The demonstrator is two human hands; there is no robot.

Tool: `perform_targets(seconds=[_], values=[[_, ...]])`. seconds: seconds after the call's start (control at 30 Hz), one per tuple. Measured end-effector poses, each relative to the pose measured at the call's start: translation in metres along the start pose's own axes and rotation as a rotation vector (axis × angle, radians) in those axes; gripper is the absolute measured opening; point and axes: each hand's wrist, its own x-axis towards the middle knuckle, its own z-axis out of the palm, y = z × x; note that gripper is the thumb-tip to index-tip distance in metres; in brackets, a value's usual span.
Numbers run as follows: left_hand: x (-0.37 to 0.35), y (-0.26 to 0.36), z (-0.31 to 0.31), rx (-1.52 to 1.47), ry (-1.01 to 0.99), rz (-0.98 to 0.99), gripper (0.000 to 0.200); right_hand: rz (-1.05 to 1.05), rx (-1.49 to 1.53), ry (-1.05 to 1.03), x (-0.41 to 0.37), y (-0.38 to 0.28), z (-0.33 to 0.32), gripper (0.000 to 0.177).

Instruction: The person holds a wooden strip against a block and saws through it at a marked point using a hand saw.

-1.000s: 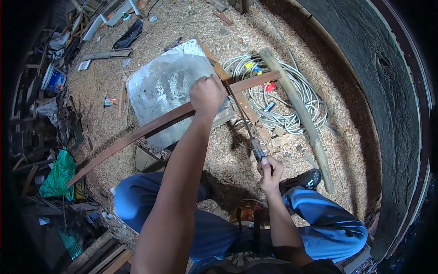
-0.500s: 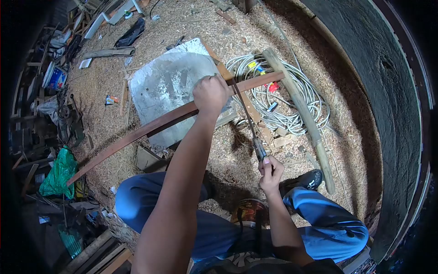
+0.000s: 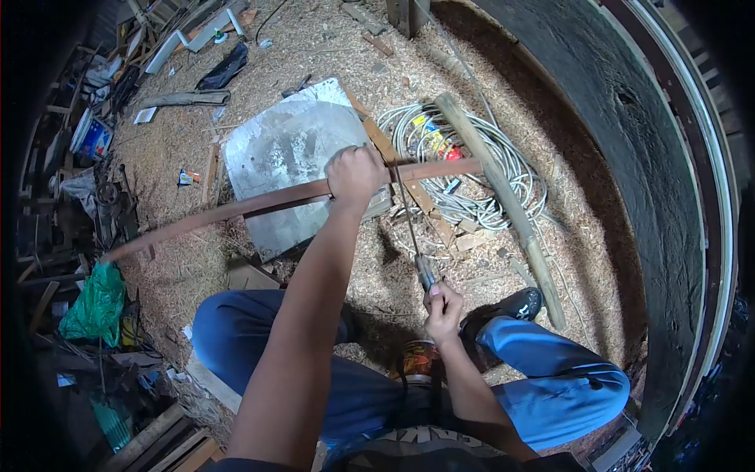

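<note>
A long reddish wooden strip [image 3: 275, 200] lies across a grey metal-topped block [image 3: 271, 153]. My left hand [image 3: 355, 175] is wrapped round the strip near the block's right edge. Lower right, my right hand [image 3: 444, 308] is closed on the handle of a thin-bladed saw [image 3: 412, 224]. The blade runs up from the handle and meets the strip just right of my left hand. Beyond the blade, the strip's right end reaches a round wooden pole [image 3: 503, 193].
A coil of pale cable [image 3: 523, 169] lies under the strip's right end. Wood shavings cover the ground. A green plastic bag [image 3: 94, 303] is near the strip's far left end. A patterned can [image 3: 421, 360] stands between my legs. A dark curved wall [image 3: 629, 149] rises at right.
The strip's left end has risen and its right end has dropped slightly in view. My left hand appears a little lower, and my right hand with the saw is lower and further left.
</note>
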Motion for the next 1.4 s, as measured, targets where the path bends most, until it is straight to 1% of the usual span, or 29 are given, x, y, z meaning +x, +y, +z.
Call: perform_targets(seconds=[0.1,0.17,0.2,0.27,0.4,0.47,0.57,0.6,0.67,0.73,0.8,0.87,0.97,1.1,1.2,1.4], values=[[-0.017,-0.001,0.004,0.026,-0.029,0.031,0.038,0.035,0.006,-0.009,-0.030,-0.001,-0.006,0.040],[-0.022,-0.001,0.006,-0.001,0.039,0.111,0.039,0.054,0.028,-0.009,-0.037,-0.001,-0.009,0.040],[-0.019,0.000,0.004,-0.004,0.044,0.110,0.039,0.048,0.027,-0.009,-0.034,-0.001,-0.009,0.040],[-0.013,0.004,0.002,0.024,-0.040,0.030,0.040,0.034,0.029,-0.009,-0.024,0.003,-0.010,0.041],[-0.012,0.007,-0.001,0.054,-0.076,-0.004,0.041,0.100,0.171,0.054,-0.017,0.010,-0.010,0.040],[-0.009,0.009,0.001,0.055,-0.047,-0.029,0.041,0.069,0.134,0.055,-0.018,0.014,-0.005,0.039],[-0.009,0.010,0.003,0.069,-0.038,-0.041,0.041,-0.036,0.007,0.072,-0.020,0.003,0.009,0.038],[-0.008,0.010,0.002,0.075,-0.038,-0.036,0.041,-0.034,0.014,0.073,-0.020,0.003,0.012,0.038],[-0.007,0.013,0.002,0.108,-0.120,-0.096,0.037,0.024,0.012,0.045,-0.024,0.003,0.017,0.038],[-0.005,0.014,0.002,0.112,-0.116,-0.089,0.037,0.028,-0.010,0.034,-0.024,0.000,0.019,0.038],[-0.007,0.015,0.003,0.113,-0.115,-0.088,0.037,0.040,0.097,0.074,-0.024,-0.005,0.019,0.038],[-0.006,0.015,0.003,0.118,-0.100,-0.090,0.037,0.026,0.080,0.076,-0.020,-0.007,0.014,0.039],[-0.006,0.014,0.003,0.117,-0.095,-0.081,0.037,0.070,0.168,0.048,-0.016,-0.005,0.007,0.039],[-0.006,0.014,0.003,0.118,-0.099,-0.102,0.037,0.094,0.161,0.035,-0.017,-0.007,0.007,0.040],[-0.006,0.015,0.001,0.114,-0.106,-0.116,0.037,0.066,0.149,0.043,-0.018,-0.006,0.011,0.040],[-0.005,0.015,0.001,0.122,-0.113,-0.135,0.036,0.092,0.113,0.028,-0.011,-0.020,0.007,0.040]])
